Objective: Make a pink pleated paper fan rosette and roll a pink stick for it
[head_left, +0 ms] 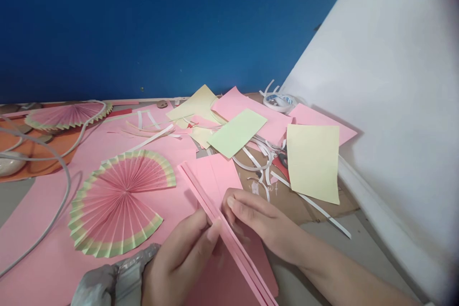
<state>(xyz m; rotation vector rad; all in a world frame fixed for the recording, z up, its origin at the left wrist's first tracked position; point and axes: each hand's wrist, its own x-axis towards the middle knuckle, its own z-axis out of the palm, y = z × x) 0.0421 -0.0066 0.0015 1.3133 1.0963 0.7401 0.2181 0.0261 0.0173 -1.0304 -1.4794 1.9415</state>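
My left hand (191, 248) grips a long pink sheet folded into narrow pleats (236, 248), its thumb pressed on the near face. The pleated paper slants from the centre down to the bottom edge. On its other side my right hand (251, 210) is closed, thumb against the curled fingers, beside the fold. Its fingertips are partly hidden by the paper. A flat pink sheet (218, 172) lies behind the pleats. To the left of my hands sits a pleated paper fan (114, 201), pink in the middle with yellow and green edges, opened into most of a circle.
A second fan (70, 115) lies at the back left, near a looping cable (68, 186). Yellow (313, 162), green (237, 133) and pink sheets (256, 114) are scattered ahead, with white strips, a tape roll (279, 100) and cardboard (322, 205). A white wall (401, 81) borders the right.
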